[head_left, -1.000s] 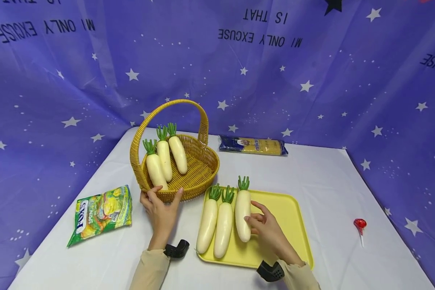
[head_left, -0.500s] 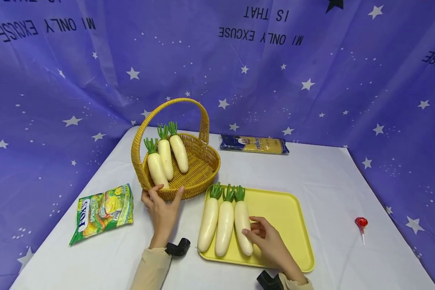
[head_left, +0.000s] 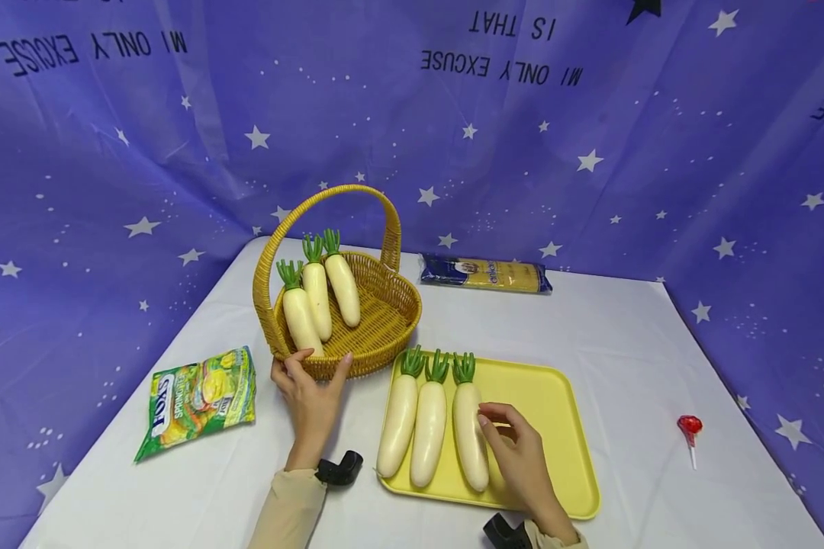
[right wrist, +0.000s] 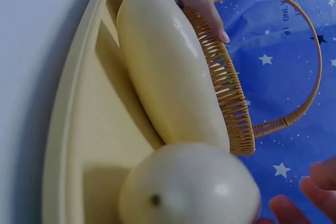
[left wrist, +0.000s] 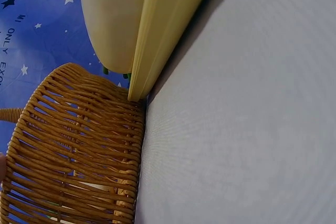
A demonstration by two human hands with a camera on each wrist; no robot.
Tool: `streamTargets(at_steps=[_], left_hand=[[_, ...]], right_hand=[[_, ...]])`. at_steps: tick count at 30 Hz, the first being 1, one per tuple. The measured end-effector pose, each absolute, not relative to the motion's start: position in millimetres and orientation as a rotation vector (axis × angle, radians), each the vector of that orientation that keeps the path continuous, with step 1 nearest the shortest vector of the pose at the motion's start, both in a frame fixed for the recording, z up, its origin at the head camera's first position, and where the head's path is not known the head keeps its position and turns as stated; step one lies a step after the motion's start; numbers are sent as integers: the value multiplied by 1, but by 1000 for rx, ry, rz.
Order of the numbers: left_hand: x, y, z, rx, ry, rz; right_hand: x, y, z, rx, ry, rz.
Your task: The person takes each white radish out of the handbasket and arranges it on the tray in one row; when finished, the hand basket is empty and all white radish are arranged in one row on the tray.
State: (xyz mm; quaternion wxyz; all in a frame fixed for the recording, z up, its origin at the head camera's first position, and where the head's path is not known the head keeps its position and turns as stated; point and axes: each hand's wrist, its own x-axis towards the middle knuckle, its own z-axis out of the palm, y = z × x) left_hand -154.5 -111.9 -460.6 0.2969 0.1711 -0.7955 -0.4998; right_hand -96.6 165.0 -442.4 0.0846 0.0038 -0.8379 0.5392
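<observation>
Three white radishes with green tops lie side by side on a yellow tray (head_left: 535, 389); the rightmost radish (head_left: 470, 438) is nearest my right hand (head_left: 519, 450). That hand's fingertips are at its right side, not wrapped round it. In the right wrist view, the fingers (right wrist: 291, 213) stand loosely apart beside the radish's rounded end (right wrist: 189, 187). My left hand (head_left: 309, 400) holds the near rim of a woven basket (head_left: 384, 335), thumb and fingers spread along it. Inside the basket's left part lean three more white radishes (head_left: 344, 290).
A green candy bag (head_left: 199, 400) lies left of the left hand. At the back of the white table is a pasta packet (head_left: 487, 274). A red lollipop (head_left: 690, 425) lies far right. The basket's tall handle (head_left: 268, 267) arches upward. Purple star-printed cloth hangs behind.
The right hand has lowered the third radish onto the tray; its fingers have loosened, and the radish now lies slightly farther right of its neighbour. The left hand stays on the basket.
</observation>
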Motion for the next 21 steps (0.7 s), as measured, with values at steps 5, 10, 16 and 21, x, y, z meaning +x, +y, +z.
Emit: streamTargets(at_steps=[5, 10, 16, 21], left_hand=[[-154, -112, -460, 457, -2111, -1341], [-155, -112, -461, 461, -2106, -1344], [-155, -113, -462, 460, -2102, -1349], [-155, -112, -462, 449, -2097, -1348]], right_hand=[[-96, 164, -441, 67, -2363, 1624], [-99, 165, -437, 118, -2297, 1630], [-104, 155, -418, 191, -2322, 1598], [-110, 138, -394, 232, -2330, 1615]])
